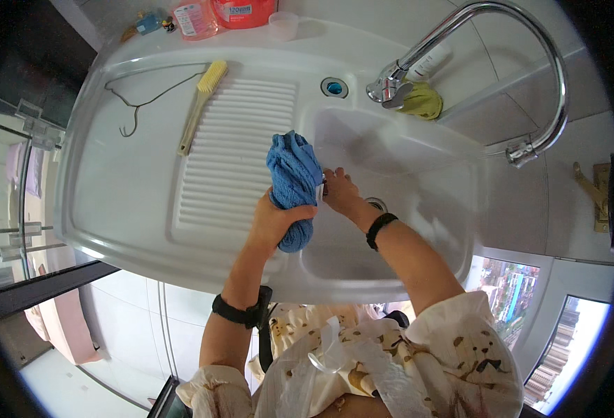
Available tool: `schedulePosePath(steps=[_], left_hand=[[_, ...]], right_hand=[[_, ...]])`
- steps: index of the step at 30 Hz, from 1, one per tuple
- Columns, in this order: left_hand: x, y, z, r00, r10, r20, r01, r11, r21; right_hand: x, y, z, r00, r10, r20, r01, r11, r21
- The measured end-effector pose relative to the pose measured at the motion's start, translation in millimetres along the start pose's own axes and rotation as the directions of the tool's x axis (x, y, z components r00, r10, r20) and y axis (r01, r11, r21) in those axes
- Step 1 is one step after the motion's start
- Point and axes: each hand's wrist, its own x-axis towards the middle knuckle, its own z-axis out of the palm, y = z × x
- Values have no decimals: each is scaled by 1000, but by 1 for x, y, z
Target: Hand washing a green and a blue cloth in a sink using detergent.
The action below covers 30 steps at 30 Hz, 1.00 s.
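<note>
A bunched, folded blue towel (292,167) hangs over the line between the ribbed washboard (234,167) and the sink basin (404,244). My left hand (272,217) is wrapped round its lower part, thumb across the front. A small white tag (319,193) sticks out from the towel's right side. Close beside that tag is my right hand (342,189), over the basin, its fingers curled in against the towel's edge. Whether they pinch the cloth, the tag or something else is hidden.
A yellow-bristled brush (202,104) and a wire hanger (138,104) lie left of the ribs. Along the back stand a pink bottle (195,19), a red container (244,12) and a clear cup (283,26). A chrome faucet (390,87) arches right, near a yellow-green cloth (422,102).
</note>
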Motion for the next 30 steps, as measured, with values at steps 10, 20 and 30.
schedulePosePath(steps=[10,20,30], left_hand=[[4,-8,-1,999,-31,-18,31,999,-14],[2,-3,1,996,-65,-52,65,998,0],[-2,-1,9,992,-72,-99,73,997,6]], right_hand=[[8,23,11,995,-63,71,78,969,-233],[-31,138,17,976,102,194,-49,965,-258],[-33,142,35,985,-56,165,132,858,-496]])
